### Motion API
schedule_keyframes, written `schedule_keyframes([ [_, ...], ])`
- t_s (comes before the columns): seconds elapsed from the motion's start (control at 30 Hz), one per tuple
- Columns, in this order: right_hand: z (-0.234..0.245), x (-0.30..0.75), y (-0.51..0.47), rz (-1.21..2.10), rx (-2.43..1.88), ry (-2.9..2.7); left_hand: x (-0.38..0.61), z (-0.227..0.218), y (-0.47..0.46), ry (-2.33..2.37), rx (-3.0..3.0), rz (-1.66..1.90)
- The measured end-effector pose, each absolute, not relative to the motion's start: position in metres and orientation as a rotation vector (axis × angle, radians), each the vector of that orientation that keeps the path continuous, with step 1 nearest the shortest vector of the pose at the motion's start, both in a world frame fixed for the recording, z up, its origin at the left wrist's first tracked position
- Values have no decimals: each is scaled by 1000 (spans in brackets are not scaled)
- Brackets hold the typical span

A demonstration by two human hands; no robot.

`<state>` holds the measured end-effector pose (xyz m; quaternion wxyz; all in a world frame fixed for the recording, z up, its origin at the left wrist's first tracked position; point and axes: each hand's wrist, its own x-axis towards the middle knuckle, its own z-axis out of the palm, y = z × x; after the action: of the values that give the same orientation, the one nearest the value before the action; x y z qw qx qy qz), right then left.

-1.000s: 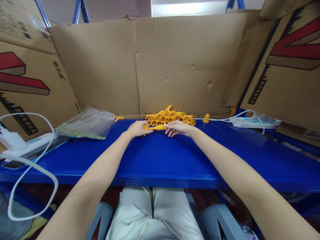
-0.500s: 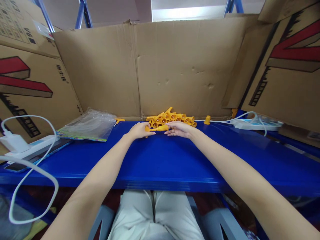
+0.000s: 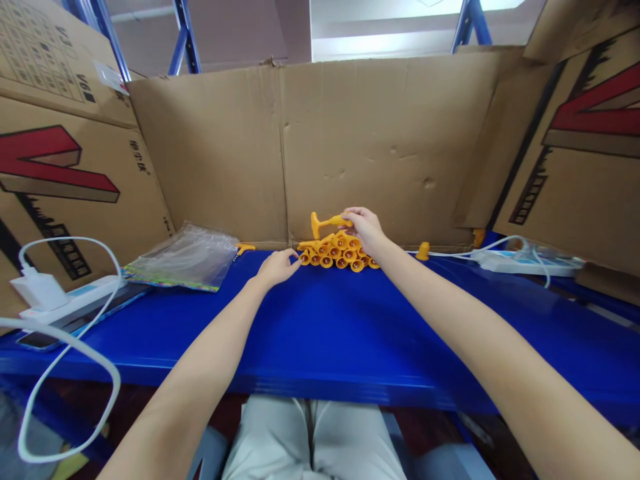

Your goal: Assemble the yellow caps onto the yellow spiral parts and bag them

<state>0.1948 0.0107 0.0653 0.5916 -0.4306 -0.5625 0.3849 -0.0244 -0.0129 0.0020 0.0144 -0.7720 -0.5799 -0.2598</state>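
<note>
A pile of small yellow plastic parts (image 3: 338,252) lies stacked at the back of the blue table (image 3: 320,327), against the cardboard wall. My right hand (image 3: 366,228) is raised just above the pile, its fingers pinched on one long yellow part (image 3: 327,221) held level. My left hand (image 3: 277,267) rests on the table at the pile's left end, fingers spread and holding nothing, fingertips close to the nearest parts.
A clear plastic bag (image 3: 185,256) lies at the back left, a stray yellow part (image 3: 245,249) beside it. Another yellow part (image 3: 423,251) stands right of the pile. White power strips (image 3: 520,263) and cables (image 3: 60,333) sit at both sides. Cardboard walls (image 3: 350,140) enclose the table.
My right hand has lifted the long yellow part from the table up over the pile. My left hand has let go of it and stays low by the pile.
</note>
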Motion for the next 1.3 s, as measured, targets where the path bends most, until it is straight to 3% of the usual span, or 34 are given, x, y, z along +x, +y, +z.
schedule_keyframes([
  [0.2,35,169,37,193,-948,-1701,-23,1,-12,-1796,-2440,-710],
  [0.57,10,138,40,-388,-1135,-2380,-22,-1,-10,-1720,-2490,-686],
  [0.73,9,130,33,-445,-1311,-2469,-22,-2,-9,-1723,-2509,-686],
  [0.97,30,145,41,-215,-1403,-2452,-22,-2,-10,-1719,-2525,-652],
  [1.17,67,232,50,-401,-1586,-2103,-21,-2,-7,-1735,-2523,-603],
  [1.3,62,306,57,-396,-1820,-1863,-21,-4,-5,-1737,-2533,-578],
])
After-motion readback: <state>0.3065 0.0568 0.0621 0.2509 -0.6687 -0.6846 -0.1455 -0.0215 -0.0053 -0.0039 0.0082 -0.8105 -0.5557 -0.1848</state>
